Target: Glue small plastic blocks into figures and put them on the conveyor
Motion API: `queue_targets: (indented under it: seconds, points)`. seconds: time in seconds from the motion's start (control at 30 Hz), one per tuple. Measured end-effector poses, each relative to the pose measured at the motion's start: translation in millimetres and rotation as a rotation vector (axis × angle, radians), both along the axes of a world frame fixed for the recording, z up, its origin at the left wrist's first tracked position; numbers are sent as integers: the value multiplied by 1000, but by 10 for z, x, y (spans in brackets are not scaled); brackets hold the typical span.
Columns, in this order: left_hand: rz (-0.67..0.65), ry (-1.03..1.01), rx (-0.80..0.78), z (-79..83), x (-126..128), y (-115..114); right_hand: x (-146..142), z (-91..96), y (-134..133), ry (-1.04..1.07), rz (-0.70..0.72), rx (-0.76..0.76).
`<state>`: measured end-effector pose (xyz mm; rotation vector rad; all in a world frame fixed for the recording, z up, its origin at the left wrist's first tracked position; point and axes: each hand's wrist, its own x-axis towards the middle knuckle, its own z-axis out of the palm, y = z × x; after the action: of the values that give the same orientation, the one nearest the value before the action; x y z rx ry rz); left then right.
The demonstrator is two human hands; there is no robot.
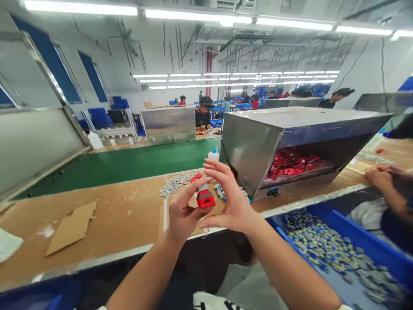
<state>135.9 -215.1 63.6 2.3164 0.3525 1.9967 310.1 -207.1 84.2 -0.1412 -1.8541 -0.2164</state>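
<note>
Between the thumb and fingers of my left hand is a small red and grey plastic part, held above the front edge of the bench. My right hand is just to its right, thumb and fingers spread apart in a C shape with nothing visible between them. Behind the hands lies a pile of small grey pieces, with a few red pieces beside it. Partly hidden by my right hand is a heap of grey, blue and yellow pieces.
A metal box holding red parts stands at right. Below it sits a blue bin of grey parts. A white bottle stands behind my hands, before a green belt. Cardboard lies left; a co-worker's hands are far right.
</note>
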Motion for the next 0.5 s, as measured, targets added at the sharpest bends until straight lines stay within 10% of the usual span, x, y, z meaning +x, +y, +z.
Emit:
queue_targets:
  seconds: [0.2, 0.5]
  points:
    - [-152, -84, 39, -150, 217, -64, -36, -26, -104, -147, 112, -153]
    - [-139, -149, 192, -158, 209, -49, -315, -227, -86, -95, -79, -136]
